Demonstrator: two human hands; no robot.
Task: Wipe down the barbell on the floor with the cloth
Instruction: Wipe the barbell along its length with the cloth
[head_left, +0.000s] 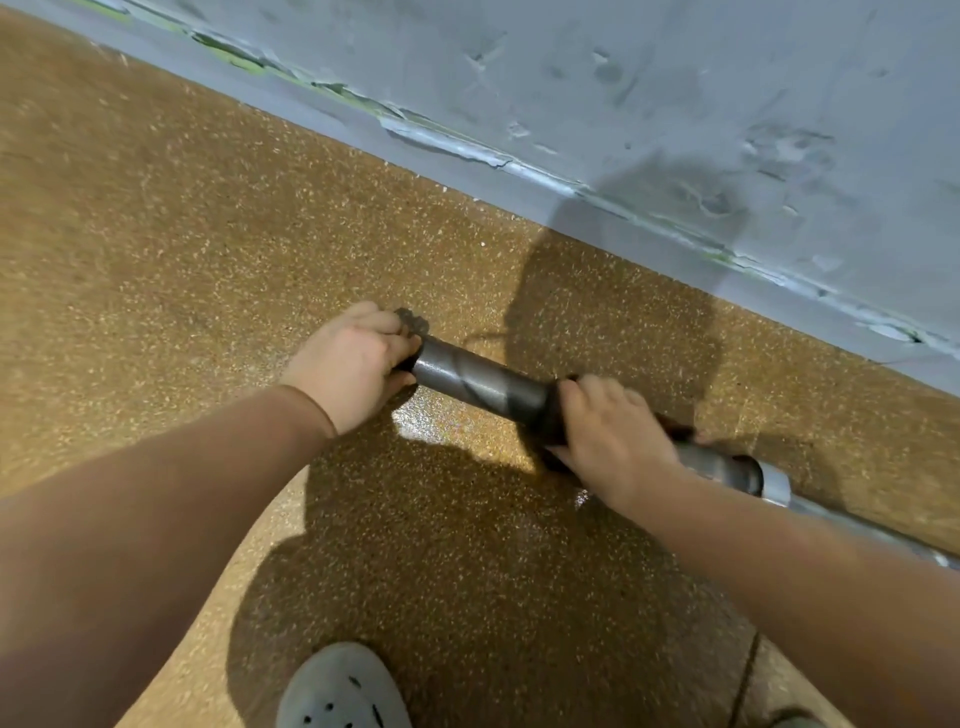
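The barbell (478, 382) lies on the speckled brown floor, its thick dark sleeve running from centre toward the lower right, where a silver collar and thinner shaft continue. My left hand (348, 364) grips the sleeve's end. My right hand (613, 436) grips a dark cloth (550, 415) wrapped around the sleeve further along. Only edges of the cloth show around my fingers.
A grey, chipped wall (675, 104) runs diagonally close behind the barbell. A wet shiny patch (431, 426) sits on the floor under the sleeve. My grey perforated shoe (343, 691) is at the bottom edge.
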